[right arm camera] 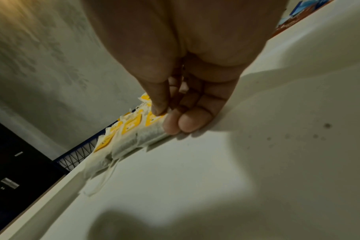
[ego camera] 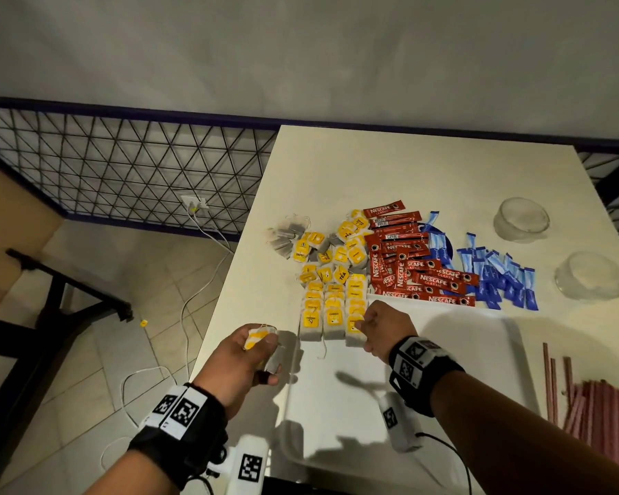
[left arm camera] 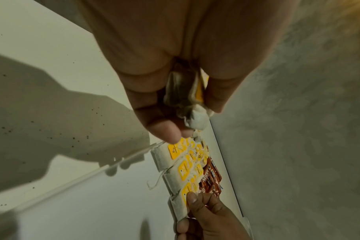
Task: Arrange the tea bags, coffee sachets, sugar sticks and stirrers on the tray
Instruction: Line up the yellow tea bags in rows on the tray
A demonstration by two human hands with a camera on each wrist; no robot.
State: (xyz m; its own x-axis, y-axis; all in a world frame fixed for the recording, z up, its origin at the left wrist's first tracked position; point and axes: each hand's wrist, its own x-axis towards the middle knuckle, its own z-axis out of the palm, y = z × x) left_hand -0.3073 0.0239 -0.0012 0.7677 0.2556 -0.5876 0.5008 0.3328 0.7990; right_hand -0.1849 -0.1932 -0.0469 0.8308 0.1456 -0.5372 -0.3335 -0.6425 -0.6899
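Three neat columns of yellow-tagged tea bags (ego camera: 331, 316) lie at the far left corner of the pale tray (ego camera: 429, 304). My right hand (ego camera: 363, 326) pinches the nearest tea bag (right arm camera: 152, 131) of the right column, thumb on its yellow tag, fingers at its edge. My left hand (ego camera: 265, 351) hovers just left of the tray and grips a small bunch of tea bags (ego camera: 260, 339), which show between the thumb and fingers in the left wrist view (left arm camera: 185, 94). Beyond the tray lie loose tea bags (ego camera: 336, 244), red coffee sachets (ego camera: 408, 269) and blue sugar sticks (ego camera: 497, 276). Reddish stirrers (ego camera: 594, 412) lie at the right.
Two clear glass bowls (ego camera: 520, 219) (ego camera: 590, 276) stand at the table's far right. The white table (ego camera: 372, 166) ends just left of my left hand, with floor, cables and a wire-mesh fence (ego camera: 122, 166) beyond. Most of the tray's floor is bare.
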